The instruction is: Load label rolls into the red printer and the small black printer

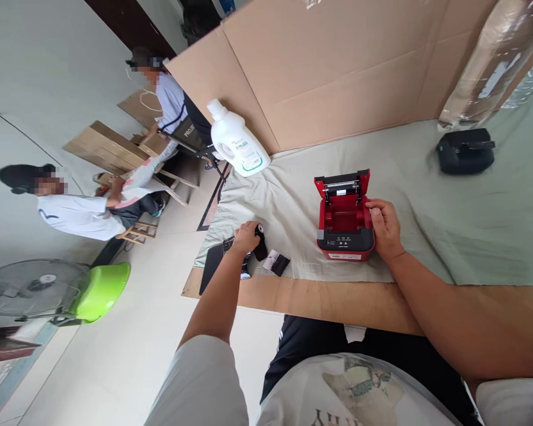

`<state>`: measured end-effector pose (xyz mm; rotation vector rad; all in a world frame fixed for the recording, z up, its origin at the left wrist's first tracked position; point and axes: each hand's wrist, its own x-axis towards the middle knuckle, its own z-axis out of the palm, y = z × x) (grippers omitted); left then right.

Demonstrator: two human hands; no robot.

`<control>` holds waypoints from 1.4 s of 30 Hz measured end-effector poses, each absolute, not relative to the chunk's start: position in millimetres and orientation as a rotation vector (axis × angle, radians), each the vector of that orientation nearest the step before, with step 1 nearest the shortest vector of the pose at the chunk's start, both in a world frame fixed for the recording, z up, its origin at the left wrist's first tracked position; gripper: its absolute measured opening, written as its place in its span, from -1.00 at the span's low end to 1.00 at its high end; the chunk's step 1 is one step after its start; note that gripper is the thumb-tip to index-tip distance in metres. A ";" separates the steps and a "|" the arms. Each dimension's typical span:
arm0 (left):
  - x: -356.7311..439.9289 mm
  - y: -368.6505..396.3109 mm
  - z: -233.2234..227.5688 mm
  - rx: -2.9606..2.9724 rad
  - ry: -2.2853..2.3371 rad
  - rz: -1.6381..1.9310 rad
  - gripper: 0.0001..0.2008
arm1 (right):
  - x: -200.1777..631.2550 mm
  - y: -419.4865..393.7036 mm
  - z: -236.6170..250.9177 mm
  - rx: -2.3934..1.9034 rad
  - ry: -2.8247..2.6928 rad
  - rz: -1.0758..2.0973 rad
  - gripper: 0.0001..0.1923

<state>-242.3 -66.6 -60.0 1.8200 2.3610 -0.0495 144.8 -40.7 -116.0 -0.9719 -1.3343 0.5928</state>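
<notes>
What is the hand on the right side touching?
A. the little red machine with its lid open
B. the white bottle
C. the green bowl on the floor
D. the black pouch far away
A: the right hand rests against the side of the red machine, whose lid stands open, while the left hand holds a small black roll-like object apart from it.

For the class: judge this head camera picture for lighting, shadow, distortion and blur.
Head view: even, soft daylight and faint shadows; the red label printer with open lid and both hands, left hand and right hand, are sharp; wide-lens distortion bends the brown cardboard sheet and tilts the room; two faces are deliberately blurred.
</notes>
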 end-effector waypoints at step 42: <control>-11.0 -9.1 -6.7 2.290 1.406 -0.119 -0.62 | 141.2 -40.7 -112.7 -1.004 -1.334 0.556 -0.62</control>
